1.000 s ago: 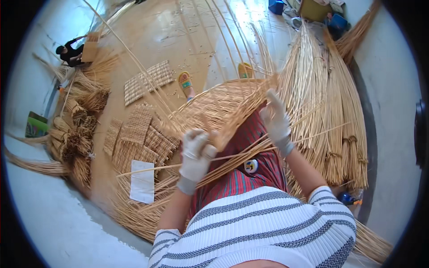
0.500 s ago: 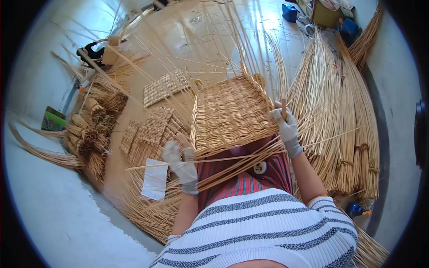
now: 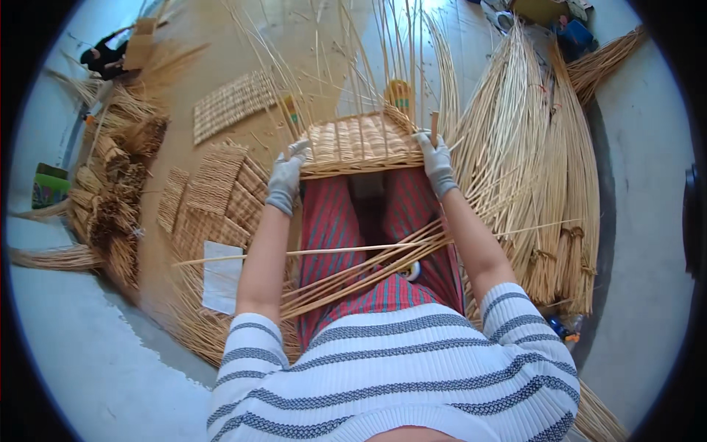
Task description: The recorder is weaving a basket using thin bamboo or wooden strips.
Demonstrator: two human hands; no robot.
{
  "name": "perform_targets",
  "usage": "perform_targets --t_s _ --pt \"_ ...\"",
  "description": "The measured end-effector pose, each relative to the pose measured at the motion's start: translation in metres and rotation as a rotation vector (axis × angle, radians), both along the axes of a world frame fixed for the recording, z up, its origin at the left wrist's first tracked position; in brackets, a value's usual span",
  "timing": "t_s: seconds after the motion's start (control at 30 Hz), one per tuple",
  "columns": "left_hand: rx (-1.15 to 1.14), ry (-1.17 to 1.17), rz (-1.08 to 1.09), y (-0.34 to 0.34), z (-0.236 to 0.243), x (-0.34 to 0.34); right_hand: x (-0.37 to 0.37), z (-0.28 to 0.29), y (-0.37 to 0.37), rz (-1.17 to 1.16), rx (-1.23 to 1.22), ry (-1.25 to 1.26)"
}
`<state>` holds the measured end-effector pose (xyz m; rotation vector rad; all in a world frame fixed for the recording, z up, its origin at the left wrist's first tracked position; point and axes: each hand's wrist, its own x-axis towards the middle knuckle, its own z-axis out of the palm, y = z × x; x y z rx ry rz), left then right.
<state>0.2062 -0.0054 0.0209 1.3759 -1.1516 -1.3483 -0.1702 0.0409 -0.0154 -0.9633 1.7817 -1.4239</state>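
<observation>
A woven wicker piece (image 3: 361,140) with long loose canes (image 3: 353,66) rising from its far side is held out in front of my knees, tilted so its near edge faces me. My left hand (image 3: 287,177), in a pale grey glove, grips its left near corner. At the right near corner, my right hand (image 3: 437,160), gloved alike, is closed on the edge. A short flat wooden stick (image 3: 434,127) stands up by the right fingers. Across my lap, over red striped cloth (image 3: 331,221), lie several loose canes (image 3: 383,269).
Flat woven panels (image 3: 234,105) and a stack of smaller ones (image 3: 213,177) lie on the floor at left, near a white sheet (image 3: 222,276). Cut bundles (image 3: 110,191) line the left wall. Long cane bundles (image 3: 515,147) spread at right, a blue bottle (image 3: 561,325) below them.
My left hand has moved from beside the piece to its left corner. The wicker piece has moved farther from me and tilted, so its broad face looks foreshortened.
</observation>
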Motion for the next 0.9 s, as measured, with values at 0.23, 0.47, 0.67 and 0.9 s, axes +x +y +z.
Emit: perform_targets --t_s 0.23,0.47,0.67,0.9 --pt "-0.018 0.404 0.281 0.023 -0.036 0.008 0.02 0.001 0.008 0.022 -0.248 0.098" --pt "-0.185 0.584 0.287 0.039 -0.04 -0.005 0.028 -0.006 0.007 0.005 -0.312 -0.08" --pt "-0.14 0.486 0.284 0.023 -0.041 -0.002 0.012 -0.012 0.004 0.06 -0.225 0.006" --pt "-0.245 0.341 0.235 0.028 -0.038 -0.002 0.015 -0.007 0.013 0.066 -0.309 -0.098"
